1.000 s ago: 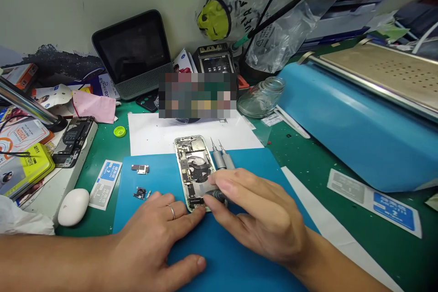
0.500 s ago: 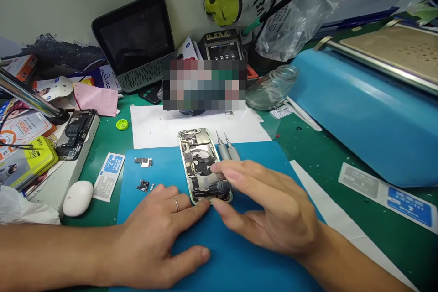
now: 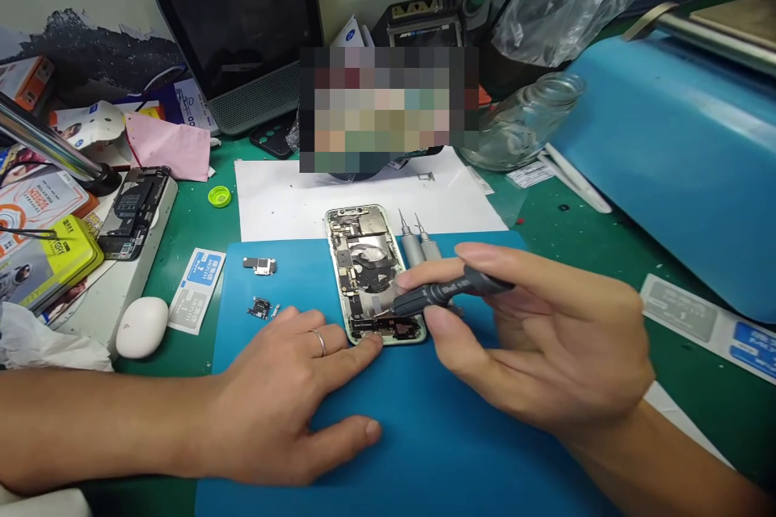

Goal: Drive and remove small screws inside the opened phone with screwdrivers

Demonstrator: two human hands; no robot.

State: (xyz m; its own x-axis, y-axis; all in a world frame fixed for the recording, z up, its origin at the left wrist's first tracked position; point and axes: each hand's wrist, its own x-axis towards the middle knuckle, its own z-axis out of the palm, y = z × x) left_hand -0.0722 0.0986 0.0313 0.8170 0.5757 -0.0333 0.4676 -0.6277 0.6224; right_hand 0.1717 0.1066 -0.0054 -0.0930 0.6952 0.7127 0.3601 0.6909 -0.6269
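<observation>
An opened phone point(image 3: 369, 271) with its circuit boards bare lies on a blue mat point(image 3: 388, 420). My left hand point(image 3: 291, 396) rests flat on the mat, fingers spread, index fingertip touching the phone's near left corner; a ring sits on one finger. My right hand point(image 3: 539, 331) pinches a dark screwdriver point(image 3: 445, 291) held nearly level, its tip over the phone's lower part. Two grey screwdrivers point(image 3: 418, 246) lie side by side just right of the phone. Two small removed parts point(image 3: 260, 287) sit on the mat to the left.
White paper point(image 3: 284, 202) lies behind the mat. A glass jar point(image 3: 521, 125) and a large blue machine point(image 3: 672, 153) stand at right. A tablet-like screen point(image 3: 242, 24) leans at the back. Another opened phone point(image 3: 133, 210), a white mouse-like object point(image 3: 142, 327) and a yellow tin point(image 3: 48, 262) crowd the left.
My right hand has lifted and tipped the dark screwdriver from upright on the phone to nearly level. The view has moved closer and lower. My left hand stays put.
</observation>
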